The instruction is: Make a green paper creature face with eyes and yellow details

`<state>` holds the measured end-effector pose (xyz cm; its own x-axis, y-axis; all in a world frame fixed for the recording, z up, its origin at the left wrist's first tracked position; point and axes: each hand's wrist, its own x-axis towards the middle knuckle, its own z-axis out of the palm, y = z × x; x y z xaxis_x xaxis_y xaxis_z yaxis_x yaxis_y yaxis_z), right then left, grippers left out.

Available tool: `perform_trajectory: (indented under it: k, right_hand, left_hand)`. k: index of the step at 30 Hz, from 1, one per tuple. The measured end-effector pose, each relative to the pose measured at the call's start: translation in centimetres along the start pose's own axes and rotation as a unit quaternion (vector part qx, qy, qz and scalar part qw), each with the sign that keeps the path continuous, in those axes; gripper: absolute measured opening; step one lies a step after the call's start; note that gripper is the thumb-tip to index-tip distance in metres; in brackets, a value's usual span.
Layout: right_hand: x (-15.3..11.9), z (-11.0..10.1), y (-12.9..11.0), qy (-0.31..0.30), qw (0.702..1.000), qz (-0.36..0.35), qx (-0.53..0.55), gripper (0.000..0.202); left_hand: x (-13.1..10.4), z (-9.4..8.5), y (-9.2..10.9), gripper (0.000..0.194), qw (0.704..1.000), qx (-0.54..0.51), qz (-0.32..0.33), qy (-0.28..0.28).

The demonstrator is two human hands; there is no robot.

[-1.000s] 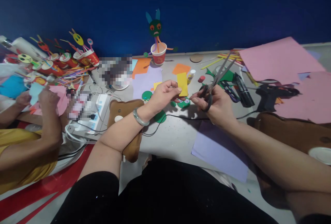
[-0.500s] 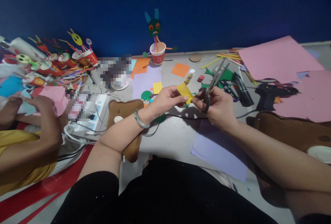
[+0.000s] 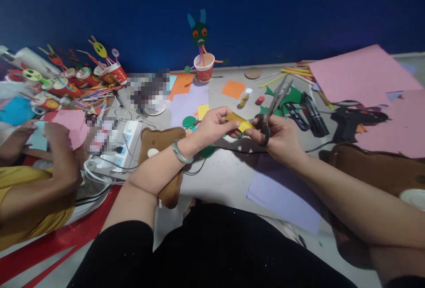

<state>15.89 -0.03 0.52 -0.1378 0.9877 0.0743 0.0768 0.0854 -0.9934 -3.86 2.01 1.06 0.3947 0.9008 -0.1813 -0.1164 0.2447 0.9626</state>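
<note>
My left hand pinches a small piece of yellow paper by its left end, above the middle of the table. At the paper's right end, the fingertips of my right hand also touch it. That same hand holds a pair of scissors, its blades pointing up and away and its dark handles around the fingers. Beyond my hands stand a glue stick and its red cap. Green paper scraps lie behind the scissors.
A paper-cup puppet stands at the back. To the right lie a black glue gun, black markers and pink paper. A power strip with cables is at left, beside another person's arm. Purple paper lies near me.
The yellow paper has turned flatter between my hands, and my right fingertips now lie along its right end. At left, the other person's hands have shifted slightly on the light blue paper.
</note>
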Motion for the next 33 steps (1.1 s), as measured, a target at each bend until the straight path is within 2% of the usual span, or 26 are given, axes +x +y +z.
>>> perform_trajectory:
  k: [8, 13, 17, 21, 22, 25, 27, 29, 31, 33]
  right_hand:
    - [0.0, -0.4, 0.2, 0.031, 0.994, -0.084, -0.059, 0.021]
    - [-0.2, -0.8, 0.7, 0.038, 0.979, -0.161, -0.117, 0.02]
    - [-0.1, -1.3, 1.7, 0.039, 0.953, -0.24, -0.182, 0.021]
    - [-0.2, -2.1, 2.4, -0.003, 0.91, -0.33, -0.25, 0.006]
    - [-0.3, -2.3, 2.5, -0.012, 0.894, -0.351, -0.277, 0.009]
    - [-0.3, -2.6, 2.4, -0.022, 0.831, -0.409, -0.376, 0.01]
    - [-0.3, -2.6, 2.4, -0.026, 0.788, -0.441, -0.429, 0.013]
    - [-0.2, -2.4, 2.3, -0.023, 0.761, -0.469, -0.448, 0.016]
    - [-0.2, -2.3, 2.3, -0.021, 0.764, -0.477, -0.434, 0.015]
    - [-0.1, -2.3, 2.3, -0.02, 0.801, -0.444, -0.401, 0.012]
  left_hand:
    - [0.1, -0.6, -0.2, 0.032, 0.999, -0.01, 0.009, -0.045]
    - [0.0, -0.4, 0.1, 0.015, 0.998, -0.036, 0.004, -0.057]
    - [0.0, -0.3, 0.2, 0.005, 0.998, -0.026, -0.024, -0.05]
    - [0.2, -0.4, 0.3, 0.007, 0.998, -0.017, -0.034, -0.046]
    - [0.2, -0.5, 0.4, 0.008, 0.998, -0.015, -0.035, -0.045]
    - [0.2, -0.6, 0.4, 0.008, 0.998, -0.002, -0.03, -0.048]
    - [0.2, -0.6, 0.3, 0.016, 0.999, 0.012, -0.018, -0.044]
    - [0.2, -0.6, 0.0, 0.024, 0.999, 0.031, 0.0, -0.035]
    - [0.4, -0.8, -0.3, 0.027, 0.998, 0.05, 0.025, -0.021]
    - [0.6, -1.1, -0.5, 0.027, 0.996, 0.062, 0.057, 0.0]
